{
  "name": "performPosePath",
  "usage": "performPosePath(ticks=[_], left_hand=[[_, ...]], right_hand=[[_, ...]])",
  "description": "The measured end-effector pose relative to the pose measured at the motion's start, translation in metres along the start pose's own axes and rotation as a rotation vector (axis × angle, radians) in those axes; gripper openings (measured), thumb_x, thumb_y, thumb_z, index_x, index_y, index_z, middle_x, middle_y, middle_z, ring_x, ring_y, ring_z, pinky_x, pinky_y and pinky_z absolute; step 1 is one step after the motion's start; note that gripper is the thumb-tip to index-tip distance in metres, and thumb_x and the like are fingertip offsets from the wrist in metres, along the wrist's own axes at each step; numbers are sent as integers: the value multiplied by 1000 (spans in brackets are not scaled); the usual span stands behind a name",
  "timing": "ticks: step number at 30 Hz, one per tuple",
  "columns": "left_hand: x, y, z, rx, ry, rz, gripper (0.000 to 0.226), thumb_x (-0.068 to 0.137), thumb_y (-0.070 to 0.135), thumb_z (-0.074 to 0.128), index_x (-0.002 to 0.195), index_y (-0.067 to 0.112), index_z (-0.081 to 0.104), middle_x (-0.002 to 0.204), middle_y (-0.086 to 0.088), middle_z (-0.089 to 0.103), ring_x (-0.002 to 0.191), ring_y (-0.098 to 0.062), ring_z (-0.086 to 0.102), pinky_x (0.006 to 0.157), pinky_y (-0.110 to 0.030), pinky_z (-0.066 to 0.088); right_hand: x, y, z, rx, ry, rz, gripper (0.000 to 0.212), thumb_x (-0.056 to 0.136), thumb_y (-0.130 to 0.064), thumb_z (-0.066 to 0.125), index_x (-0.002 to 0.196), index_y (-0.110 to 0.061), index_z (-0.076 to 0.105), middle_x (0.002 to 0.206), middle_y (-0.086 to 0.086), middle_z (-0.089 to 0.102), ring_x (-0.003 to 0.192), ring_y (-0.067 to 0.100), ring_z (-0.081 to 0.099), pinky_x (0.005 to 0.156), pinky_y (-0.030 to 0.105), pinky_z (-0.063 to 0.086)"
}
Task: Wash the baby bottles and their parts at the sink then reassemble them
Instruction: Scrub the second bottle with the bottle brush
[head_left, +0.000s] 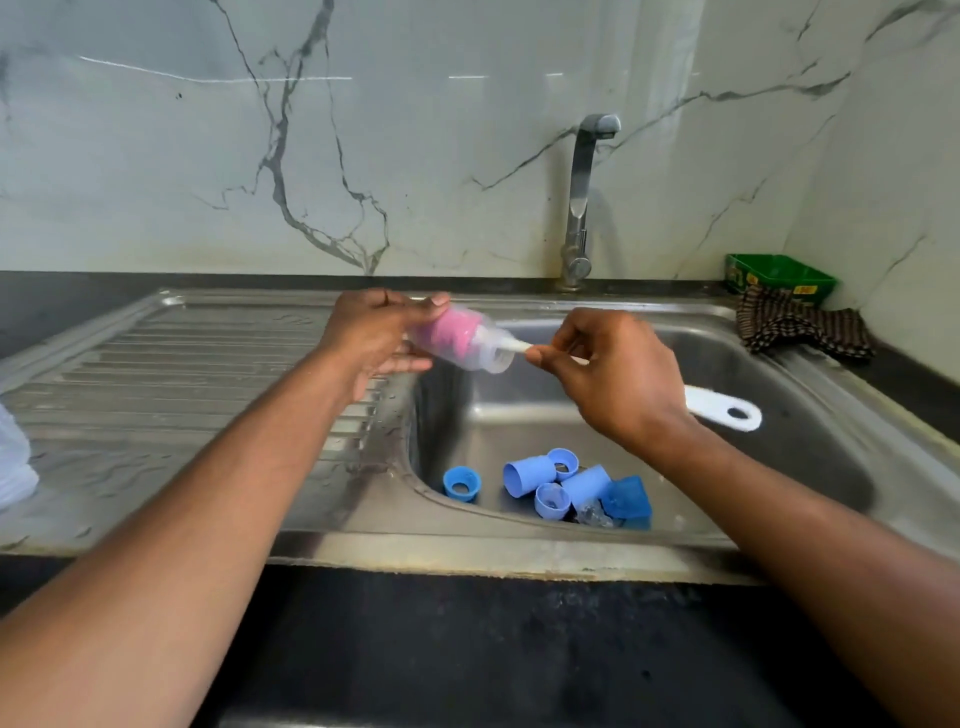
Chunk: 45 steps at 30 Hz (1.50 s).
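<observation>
Two bare hands work above the sink: the left hand grips a clear bottle lying on its side over the basin's left edge, while the right hand pinches the white handle of a pink brush pushed inside it. Blue caps and rings lie on the basin floor, below the bottle.

A glossy white marble wall with grey veins rises behind a dark stone surface. Light streaks reflect on the wall. At the right corner sit a green plastic tub and a brown checked cloth.
</observation>
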<state>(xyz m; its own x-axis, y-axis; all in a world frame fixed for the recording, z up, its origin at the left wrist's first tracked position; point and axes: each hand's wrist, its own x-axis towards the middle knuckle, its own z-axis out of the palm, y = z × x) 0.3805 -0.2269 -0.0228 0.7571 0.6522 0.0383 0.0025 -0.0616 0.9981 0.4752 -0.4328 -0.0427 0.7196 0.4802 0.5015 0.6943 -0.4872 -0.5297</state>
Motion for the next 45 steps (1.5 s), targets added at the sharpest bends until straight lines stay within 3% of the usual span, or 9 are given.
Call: performPosePath(ticks=[6, 11, 16, 20, 24, 28, 33, 39, 45], left_hand=[[9, 8, 4, -518, -109, 164, 23, 76, 6, 72, 91, 13, 56, 100, -9, 72, 95, -25, 72, 74, -36, 61], [6, 6, 17, -334, 25, 51, 44, 82, 47, 72, 102, 14, 51, 107, -8, 70, 95, -25, 72, 75, -41, 61], [0, 12, 9, -88, 229, -41, 78, 66, 84, 59, 109, 20, 66, 100, -2, 68, 86, -20, 65, 64, -30, 56], [1, 11, 4, -55, 189, 22, 51, 73, 54, 77, 98, 10, 67, 90, -2, 71, 75, -18, 64, 56, -25, 53], [-3, 10, 13, -463, -93, 116, 8, 94, 17, 62, 88, 17, 58, 94, -3, 72, 91, -23, 72, 63, -35, 61], [-2, 7, 20, -577, -129, 138, 3, 96, 16, 58, 97, 18, 56, 113, -8, 65, 97, -27, 71, 68, -45, 61], [1, 7, 22, -578, -117, 18, 24, 93, 23, 63, 111, 11, 53, 116, -18, 63, 95, -33, 71, 69, -46, 61], [18, 7, -12, -586, 261, 89, 41, 87, 30, 71, 121, 12, 57, 117, -12, 68, 101, -33, 70, 73, -48, 60], [9, 0, 30, -438, -21, 64, 50, 86, 29, 71, 128, 9, 51, 125, -17, 63, 105, -34, 68, 73, -47, 60]], right_hand=[[1, -2, 1, 825, -320, 355, 25, 93, -29, 68, 95, -6, 58, 56, 2, 48, 40, 9, 29, 38, 18, 23], [-2, -9, 6, 665, -162, 235, 29, 87, -23, 75, 86, 2, 61, 55, 3, 56, 35, 2, 41, 40, 16, 33], [0, -2, 4, 400, -20, 110, 26, 76, -37, 85, 66, -21, 67, 60, -4, 69, 55, 15, 64, 61, 42, 56], [-2, -7, 3, 221, 80, 52, 26, 78, -42, 82, 69, -22, 68, 62, -7, 67, 54, 11, 55, 54, 29, 45], [1, -6, -6, 803, -49, 320, 25, 85, -23, 78, 70, -10, 62, 53, 1, 62, 44, 12, 44, 43, 22, 38], [1, -5, -4, 798, -104, 296, 22, 85, -18, 78, 78, -4, 62, 54, 5, 62, 41, 11, 46, 40, 21, 39], [3, -2, 5, 513, -97, 135, 16, 83, -23, 81, 77, -12, 71, 63, 5, 68, 49, 11, 55, 50, 33, 52], [7, 8, -1, 329, -47, 16, 15, 80, -31, 83, 73, -21, 74, 65, 0, 70, 63, 22, 65, 62, 40, 55], [10, 6, 2, 383, -37, 35, 16, 79, -29, 83, 73, -19, 73, 65, 2, 70, 53, 12, 58, 51, 31, 47]])
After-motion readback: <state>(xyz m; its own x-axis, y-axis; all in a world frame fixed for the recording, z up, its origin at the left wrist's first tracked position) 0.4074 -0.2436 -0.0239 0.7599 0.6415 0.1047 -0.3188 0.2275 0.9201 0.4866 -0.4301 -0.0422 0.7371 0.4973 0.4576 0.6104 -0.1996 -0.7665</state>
